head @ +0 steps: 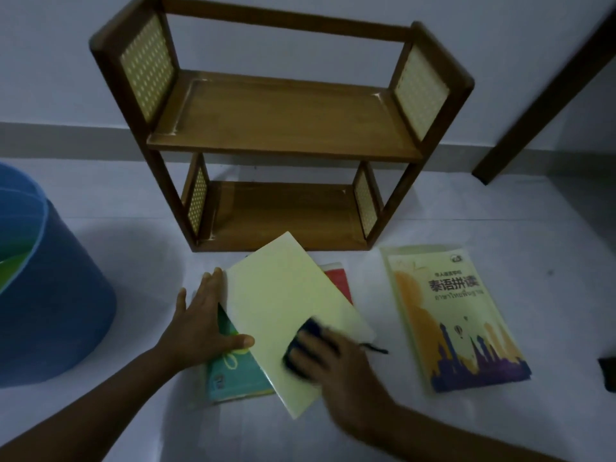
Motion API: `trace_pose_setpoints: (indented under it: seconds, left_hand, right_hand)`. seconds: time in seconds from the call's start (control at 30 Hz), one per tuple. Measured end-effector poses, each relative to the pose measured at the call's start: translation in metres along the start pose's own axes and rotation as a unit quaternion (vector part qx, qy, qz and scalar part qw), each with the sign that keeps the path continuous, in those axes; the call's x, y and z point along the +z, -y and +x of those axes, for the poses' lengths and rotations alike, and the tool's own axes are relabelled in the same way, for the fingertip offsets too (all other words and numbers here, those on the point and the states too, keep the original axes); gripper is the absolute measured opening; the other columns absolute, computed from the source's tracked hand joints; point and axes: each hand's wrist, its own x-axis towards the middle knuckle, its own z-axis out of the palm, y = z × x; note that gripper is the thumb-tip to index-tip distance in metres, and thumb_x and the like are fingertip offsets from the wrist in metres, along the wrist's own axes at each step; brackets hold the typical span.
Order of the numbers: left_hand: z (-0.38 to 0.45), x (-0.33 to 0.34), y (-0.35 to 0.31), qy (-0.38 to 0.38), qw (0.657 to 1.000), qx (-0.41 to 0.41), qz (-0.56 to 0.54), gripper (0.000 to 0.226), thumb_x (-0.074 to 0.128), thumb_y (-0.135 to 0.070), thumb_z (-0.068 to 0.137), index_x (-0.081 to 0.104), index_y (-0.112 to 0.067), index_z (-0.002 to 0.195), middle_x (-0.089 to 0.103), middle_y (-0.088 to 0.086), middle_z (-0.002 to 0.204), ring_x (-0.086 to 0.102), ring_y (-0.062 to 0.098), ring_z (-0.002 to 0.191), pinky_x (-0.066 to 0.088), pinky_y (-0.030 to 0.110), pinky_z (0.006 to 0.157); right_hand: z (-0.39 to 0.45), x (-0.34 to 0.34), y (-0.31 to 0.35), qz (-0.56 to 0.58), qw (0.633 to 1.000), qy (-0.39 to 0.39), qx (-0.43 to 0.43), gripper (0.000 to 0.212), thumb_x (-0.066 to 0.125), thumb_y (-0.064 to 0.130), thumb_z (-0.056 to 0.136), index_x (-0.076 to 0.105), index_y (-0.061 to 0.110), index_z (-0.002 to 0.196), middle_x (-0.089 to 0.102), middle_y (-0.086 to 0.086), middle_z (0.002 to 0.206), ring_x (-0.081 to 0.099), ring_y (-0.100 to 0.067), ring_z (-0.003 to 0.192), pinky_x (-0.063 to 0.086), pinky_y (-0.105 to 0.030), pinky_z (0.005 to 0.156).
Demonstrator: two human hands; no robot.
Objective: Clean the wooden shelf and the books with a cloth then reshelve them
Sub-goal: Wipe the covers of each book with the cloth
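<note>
Presently catalogued, largest item first:
Floor (450, 215): pale surface; everything listed rests on it.
Wooden shelf (283, 118): two-tier unit standing against the wall, brown frame with yellow lattice side panels; both tiers bare of books.
Blue bucket (50, 295): round tub at far left, well apart from the shelf; green shows inside the rim.
Illustrated book (456, 321): lying flat to the right of the shelf base, cover up, skyline artwork with Chinese and Thai lettering; apart from both hands.
Pale yellow book (286, 311): lying tilted in front of the shelf, on top of the stack, plain cover up.
Teal book (236, 371): beneath the yellow one, lower left corner showing.
Red book (340, 281): beneath the yellow one, only an edge showing at upper right.
Left hand (203, 321): fingers straight, palm flat on the stack at the yellow book's left edge, thumb touching its cover.
Right hand (326, 358): blurred, fingers curled over the cloth, pressing it on the yellow cover.
Dark blue cloth (300, 345): bunched under the right hand; a dark cord trails to its right.
</note>
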Motion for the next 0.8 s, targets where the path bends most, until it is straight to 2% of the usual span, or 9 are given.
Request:
trace_pose_setpoints:
  seconds: [0.07, 0.13, 0.23, 0.33, 0.47, 0.57, 0.63, 0.7, 0.8]
  left_hand:
    - [0.007, -0.002, -0.007, -0.005, 1.000, 0.008, -0.005, 0.143, 0.054, -0.090, 0.048, -0.016, -0.019, 0.150, -0.006, -0.002, 0.162, -0.009, 0.014, 0.147, -0.012, 0.050, 0.117]
    - [0.010, 0.001, -0.011, 0.007, 1.000, 0.009, 0.003, 0.142, 0.055, -0.090, 0.049, -0.016, -0.020, 0.150, -0.006, -0.002, 0.162, -0.009, 0.015, 0.147, -0.011, 0.050, 0.117]
    - [0.002, 0.003, -0.009, 0.027, 0.999, 0.003, 0.017, 0.140, 0.052, -0.090, 0.051, -0.018, -0.019, 0.150, -0.011, -0.001, 0.161, -0.010, 0.017, 0.147, -0.012, 0.051, 0.117]
    - [-0.013, -0.006, -0.011, 0.020, 0.989, 0.094, 0.115, 0.134, 0.040, -0.095, 0.057, -0.022, -0.020, 0.149, -0.029, 0.002, 0.155, -0.024, 0.021, 0.145, -0.012, 0.053, 0.117]
    - [-0.027, 0.023, -0.049, 0.054, 0.930, 0.304, 0.197, 0.118, 0.048, -0.083, 0.070, -0.011, -0.023, 0.152, -0.021, 0.006, 0.159, -0.022, 0.023, 0.146, -0.011, 0.052, 0.114]
    - [-0.029, 0.059, -0.070, 0.061, 0.894, 0.347, 0.278, 0.109, 0.059, -0.065, 0.071, 0.005, -0.020, 0.154, 0.002, 0.016, 0.161, 0.001, 0.032, 0.148, 0.007, 0.061, 0.115]
    - [-0.028, 0.060, -0.070, 0.046, 0.881, 0.353, 0.312, 0.094, 0.064, -0.051, 0.077, 0.018, -0.019, 0.152, 0.020, 0.022, 0.156, 0.017, 0.038, 0.145, 0.022, 0.064, 0.111]
    - [-0.030, 0.054, -0.067, -0.008, 0.869, 0.402, 0.288, 0.067, 0.056, -0.036, 0.091, 0.028, -0.021, 0.150, 0.032, 0.020, 0.152, 0.028, 0.038, 0.142, 0.027, 0.063, 0.109]
    - [-0.030, 0.021, -0.081, -0.073, 0.893, 0.419, 0.149, 0.045, 0.048, -0.028, 0.096, 0.044, -0.027, 0.141, 0.049, 0.009, 0.144, 0.042, 0.026, 0.136, 0.036, 0.055, 0.107]
  right_hand:
    - [-0.006, -0.011, 0.012, 0.009, 0.994, 0.019, -0.111, 0.044, 0.040, 0.022, 0.090, 0.050, 0.035, 0.131, 0.051, 0.007, 0.142, 0.052, -0.022, 0.123, 0.038, -0.036, 0.105]
    - [-0.001, -0.024, -0.012, -0.018, 0.993, -0.007, -0.120, 0.049, 0.042, 0.018, 0.082, 0.057, 0.031, 0.128, 0.053, 0.004, 0.140, 0.047, -0.019, 0.122, 0.034, -0.032, 0.105]
    - [0.001, -0.031, -0.069, 0.029, 0.993, -0.042, 0.108, 0.056, 0.042, 0.009, 0.079, 0.054, 0.021, 0.132, 0.051, -0.004, 0.141, 0.049, -0.029, 0.117, 0.041, -0.042, 0.099]
    - [0.002, -0.032, -0.111, 0.079, 0.942, -0.012, 0.326, 0.058, 0.052, 0.006, 0.083, 0.044, 0.014, 0.140, 0.043, -0.011, 0.147, 0.043, -0.038, 0.126, 0.039, -0.052, 0.103]
    - [-0.002, -0.018, -0.123, 0.072, 0.954, 0.058, 0.285, 0.062, 0.046, 0.011, 0.079, 0.043, 0.017, 0.141, 0.039, -0.011, 0.148, 0.038, -0.039, 0.130, 0.036, -0.051, 0.104]
    - [-0.007, -0.012, -0.120, 0.051, 0.959, 0.091, 0.262, 0.065, 0.039, 0.015, 0.078, 0.041, 0.018, 0.143, 0.036, -0.008, 0.150, 0.036, -0.039, 0.130, 0.035, -0.050, 0.104]
    - [-0.006, -0.022, -0.123, 0.071, 0.966, 0.116, 0.221, 0.062, 0.038, 0.021, 0.082, 0.037, 0.021, 0.145, 0.034, -0.003, 0.151, 0.031, -0.033, 0.137, 0.026, -0.039, 0.112]
    - [-0.002, -0.040, -0.130, 0.146, 0.961, 0.136, 0.193, 0.054, 0.049, 0.022, 0.092, 0.033, 0.022, 0.144, 0.033, 0.006, 0.145, 0.030, -0.024, 0.140, 0.018, -0.023, 0.109]
    - [0.002, -0.077, -0.134, 0.300, 0.905, 0.157, 0.259, 0.061, 0.061, 0.010, 0.092, 0.032, 0.030, 0.142, 0.029, 0.016, 0.142, 0.029, -0.013, 0.140, 0.024, -0.015, 0.105]
